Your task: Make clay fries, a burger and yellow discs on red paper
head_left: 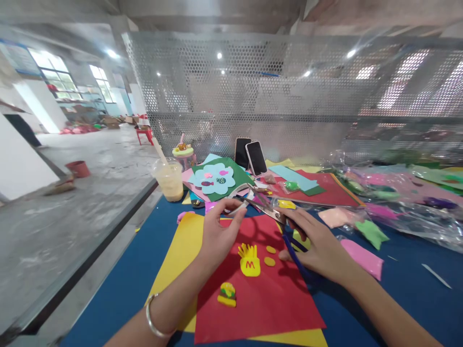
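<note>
My left hand (224,229) pinches a small white strip (239,209) above the top edge of a red sheet (260,308). Blue-handled scissors (269,211) are in my right hand (311,241), their blades apart and pointing left, close to the strip. On the red sheet lie a yellow clay fries shape with a red M (250,266), a small clay burger (227,295) and two flat yellow ovals (269,261). A yellow sheet (173,255) shows beneath the red one.
A drink cup (171,183) stands at the back left, near a lidded jar (183,156). Two phones (256,158) lean behind coloured papers. Pink (362,258) and green clay packets and plastic bags lie right, before a perforated metal panel (231,96).
</note>
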Demonstrator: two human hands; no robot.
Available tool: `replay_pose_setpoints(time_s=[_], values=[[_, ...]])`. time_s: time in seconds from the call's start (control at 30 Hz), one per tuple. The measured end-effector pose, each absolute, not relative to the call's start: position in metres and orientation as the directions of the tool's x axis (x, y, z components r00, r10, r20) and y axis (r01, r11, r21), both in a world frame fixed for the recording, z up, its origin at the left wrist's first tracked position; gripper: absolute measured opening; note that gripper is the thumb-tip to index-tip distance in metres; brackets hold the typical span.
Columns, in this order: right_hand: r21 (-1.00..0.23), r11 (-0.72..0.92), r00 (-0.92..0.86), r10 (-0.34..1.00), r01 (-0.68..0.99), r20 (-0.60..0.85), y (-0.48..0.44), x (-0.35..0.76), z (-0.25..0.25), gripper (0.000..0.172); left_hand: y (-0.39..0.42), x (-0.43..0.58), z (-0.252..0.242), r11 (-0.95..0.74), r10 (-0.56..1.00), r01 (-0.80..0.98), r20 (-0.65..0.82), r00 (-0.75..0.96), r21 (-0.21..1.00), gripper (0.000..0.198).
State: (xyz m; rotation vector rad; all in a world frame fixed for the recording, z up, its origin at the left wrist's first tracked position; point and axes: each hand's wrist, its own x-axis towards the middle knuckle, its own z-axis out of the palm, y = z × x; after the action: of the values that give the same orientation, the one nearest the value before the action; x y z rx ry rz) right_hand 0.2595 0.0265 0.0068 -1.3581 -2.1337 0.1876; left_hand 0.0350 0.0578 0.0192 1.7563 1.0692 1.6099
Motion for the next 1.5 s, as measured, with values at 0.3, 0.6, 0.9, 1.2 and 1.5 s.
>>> replay_pose_setpoints(time_s=[0.3, 0.6, 0.9, 1.2, 1.5], values=[[-0.369, 0.509, -0.292, 0.812, 0.777, 0.506, 0.025, 0.261, 0.001, 0.056, 0.058, 0.038, 0.017, -0.548, 0.827, 0.227, 0.562, 0.003, 0.805, 0.008], [-0.326, 0.539, -0.311, 0.778, 0.777, 0.546, 0.026, 0.261, 0.002, 0.047, 0.059, 0.037, 0.015, -0.573, 0.809, 0.262, 0.587, 0.03, 0.777, 0.007], [-0.199, 0.535, -0.32, 0.721, 0.821, 0.614, 0.026, 0.261, -0.002, 0.04, 0.057, 0.038, 0.015, -0.573, 0.807, 0.26, 0.59, 0.016, 0.777, 0.006], [-0.076, 0.533, -0.374, 0.68, 0.842, 0.63, 0.031, 0.269, -0.009, 0.039, 0.058, 0.037, 0.014, -0.585, 0.794, 0.303, 0.607, 0.025, 0.753, 0.006], [0.026, 0.527, -0.408, 0.625, 0.849, 0.666, 0.031, 0.271, -0.009, 0.036, 0.06, 0.032, 0.015, -0.716, 0.633, 0.459, 0.766, 0.109, 0.527, 0.003]])
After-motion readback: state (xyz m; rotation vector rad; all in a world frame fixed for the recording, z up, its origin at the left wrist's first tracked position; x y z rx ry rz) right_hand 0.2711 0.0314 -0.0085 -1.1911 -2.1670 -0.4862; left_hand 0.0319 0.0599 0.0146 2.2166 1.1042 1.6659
